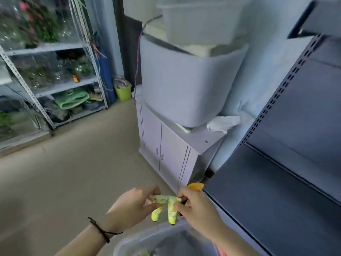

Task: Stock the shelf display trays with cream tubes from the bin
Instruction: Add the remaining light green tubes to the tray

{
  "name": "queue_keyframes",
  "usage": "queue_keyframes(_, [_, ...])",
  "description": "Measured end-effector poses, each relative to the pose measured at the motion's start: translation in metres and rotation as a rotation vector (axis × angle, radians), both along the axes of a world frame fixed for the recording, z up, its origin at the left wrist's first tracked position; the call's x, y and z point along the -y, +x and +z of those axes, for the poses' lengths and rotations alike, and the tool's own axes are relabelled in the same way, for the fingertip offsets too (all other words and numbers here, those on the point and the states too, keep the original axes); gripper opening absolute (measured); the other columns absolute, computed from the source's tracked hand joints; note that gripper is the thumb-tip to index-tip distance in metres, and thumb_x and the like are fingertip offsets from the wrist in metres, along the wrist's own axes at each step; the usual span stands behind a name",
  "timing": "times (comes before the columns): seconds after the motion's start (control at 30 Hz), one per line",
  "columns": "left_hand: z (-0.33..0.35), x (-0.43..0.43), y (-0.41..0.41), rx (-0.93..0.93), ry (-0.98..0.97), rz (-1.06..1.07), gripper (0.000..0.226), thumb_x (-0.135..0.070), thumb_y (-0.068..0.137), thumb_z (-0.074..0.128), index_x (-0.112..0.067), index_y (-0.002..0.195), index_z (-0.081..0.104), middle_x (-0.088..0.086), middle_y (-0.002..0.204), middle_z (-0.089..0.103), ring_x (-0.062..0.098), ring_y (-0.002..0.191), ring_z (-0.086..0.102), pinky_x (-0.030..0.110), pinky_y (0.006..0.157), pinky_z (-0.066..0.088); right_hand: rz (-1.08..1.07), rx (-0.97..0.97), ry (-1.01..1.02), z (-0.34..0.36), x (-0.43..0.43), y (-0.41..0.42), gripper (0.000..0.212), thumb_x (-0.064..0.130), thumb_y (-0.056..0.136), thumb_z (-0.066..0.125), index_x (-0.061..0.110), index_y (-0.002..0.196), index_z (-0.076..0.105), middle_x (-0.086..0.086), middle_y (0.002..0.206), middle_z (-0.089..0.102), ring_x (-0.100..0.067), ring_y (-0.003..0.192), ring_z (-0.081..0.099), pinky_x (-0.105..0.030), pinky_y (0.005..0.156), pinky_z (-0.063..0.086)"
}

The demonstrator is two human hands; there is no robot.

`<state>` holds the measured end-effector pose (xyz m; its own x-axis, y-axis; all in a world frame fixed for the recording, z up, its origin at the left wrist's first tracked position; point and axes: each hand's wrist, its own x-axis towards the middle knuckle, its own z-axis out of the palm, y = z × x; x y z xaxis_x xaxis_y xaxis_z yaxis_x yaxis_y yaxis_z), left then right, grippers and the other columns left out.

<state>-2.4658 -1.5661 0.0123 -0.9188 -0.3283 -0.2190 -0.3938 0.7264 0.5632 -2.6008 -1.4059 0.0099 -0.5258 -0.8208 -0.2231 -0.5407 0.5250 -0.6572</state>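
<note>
Jointly left hand (132,207), right hand (195,206) pinch 2 tubes (172,209).

Two tubes (166,207) hang between both hands above the bin (147,237), shelf (276,191) to the right.

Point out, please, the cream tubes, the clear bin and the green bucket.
cream tubes (172,212), head view, on the body of one tube.
clear bin (147,235), head view, on its rim.
green bucket (123,93), head view, on its front wall.
</note>
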Motion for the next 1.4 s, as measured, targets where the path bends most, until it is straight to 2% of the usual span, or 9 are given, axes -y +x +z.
queue_keyframes(0.17, [0.152, 0.026, -0.027, -0.103, -0.103, -0.132, 0.020, -0.040, 0.084, 0.055, -0.042, 0.103, 0.049, -0.019, 0.091, 0.065, -0.005, 0.079, 0.062, 0.026, 0.077, 0.053, -0.055, -0.090, -0.196, 0.147, 0.018, -0.018, 0.006, 0.028, 0.083, 0.063, 0.024, 0.084, 0.059, 0.015, 0.061, 0.057, -0.006, 0.048, 0.045, -0.029, 0.053, 0.037])
queue_keyframes(0.27, [0.229, 0.026, -0.037, -0.169, -0.138, -0.193, 0.015, -0.038, 0.085, 0.058, -0.040, 0.100, 0.054, -0.021, 0.082, 0.061, -0.004, 0.080, 0.064, 0.025, 0.076, 0.053, -0.073, -0.152, -0.260, 0.222, 0.016, -0.022, 0.003, 0.027, 0.084, 0.062, 0.026, 0.083, 0.060, 0.021, 0.071, 0.061, -0.004, 0.053, 0.049, -0.032, 0.057, 0.042])
queue_keyframes(0.5, [0.367, 0.013, -0.051, -0.318, -0.184, -0.300, 0.015, -0.033, 0.087, 0.062, -0.030, 0.102, 0.059, -0.015, 0.084, 0.066, -0.001, 0.077, 0.064, 0.012, 0.070, 0.048, -0.128, -0.325, -0.372, 0.359, -0.004, -0.021, 0.005, 0.027, 0.084, 0.063, 0.030, 0.080, 0.062, 0.015, 0.073, 0.063, -0.004, 0.067, 0.058, -0.037, 0.069, 0.051])
queue_keyframes(0.6, [0.417, -0.003, -0.059, -0.353, -0.142, -0.363, 0.010, -0.027, 0.089, 0.062, -0.027, 0.099, 0.059, -0.006, 0.084, 0.072, 0.003, 0.076, 0.067, 0.015, 0.075, 0.051, -0.138, -0.387, -0.418, 0.410, -0.019, -0.025, 0.012, 0.025, 0.084, 0.064, 0.037, 0.085, 0.062, 0.012, 0.080, 0.066, -0.009, 0.080, 0.064, -0.037, 0.076, 0.055])
queue_keyframes(0.7, [0.460, -0.019, -0.076, -0.406, -0.151, -0.420, 0.014, -0.024, 0.090, 0.062, -0.021, 0.103, 0.061, 0.001, 0.081, 0.073, 0.009, 0.076, 0.068, 0.022, 0.075, 0.053, -0.163, -0.394, -0.444, 0.456, -0.037, -0.038, 0.017, 0.018, 0.079, 0.068, 0.034, 0.080, 0.064, 0.004, 0.080, 0.071, -0.014, 0.075, 0.067, -0.039, 0.076, 0.057])
queue_keyframes(0.83, [0.503, -0.045, -0.120, -0.450, -0.148, -0.475, 0.012, -0.019, 0.090, 0.062, -0.020, 0.101, 0.060, 0.004, 0.075, 0.072, 0.011, 0.066, 0.062, 0.016, 0.062, 0.048, -0.239, -0.359, -0.396, 0.511, -0.069, -0.064, 0.012, 0.012, 0.079, 0.069, 0.023, 0.079, 0.064, -0.007, 0.073, 0.070, -0.014, 0.063, 0.065, -0.019, 0.046, 0.044])
queue_keyframes(0.97, [0.522, -0.068, -0.177, -0.467, -0.119, -0.513, 0.009, -0.018, 0.089, 0.062, -0.025, 0.094, 0.058, 0.007, 0.077, 0.073, 0.016, 0.072, 0.069, 0.029, 0.065, 0.055, -0.307, -0.403, -0.300, 0.539, -0.091, -0.105, 0.008, 0.015, 0.080, 0.068, 0.020, 0.083, 0.064, -0.002, 0.068, 0.067, -0.003, 0.050, 0.060, -0.023, 0.047, 0.041])
queue_keyframes(1.2, [0.550, -0.086, -0.284, -0.541, -0.011, -0.426, 0.011, -0.014, 0.088, 0.063, -0.015, 0.098, 0.060, 0.009, 0.089, 0.070, 0.019, 0.071, 0.070, 0.024, 0.061, 0.056, -0.440, -0.446, -0.333, 0.570, -0.108, -0.209, 0.010, 0.011, 0.077, 0.073, 0.017, 0.078, 0.066, 0.001, 0.070, 0.061, -0.011, 0.063, 0.056, -0.023, 0.047, 0.043])
queue_keyframes(1.4, [0.535, -0.096, -0.370, -0.551, 0.033, -0.323, 0.011, -0.009, 0.090, 0.059, -0.011, 0.100, 0.060, 0.013, 0.088, 0.068, 0.027, 0.077, 0.069, 0.037, 0.076, 0.058, -0.463, -0.580, -0.169, 0.557, -0.107, -0.296, 0.012, 0.010, 0.076, 0.073, 0.021, 0.075, 0.069, 0.015, 0.069, 0.058, -0.006, 0.066, 0.054, -0.022, 0.057, 0.044])
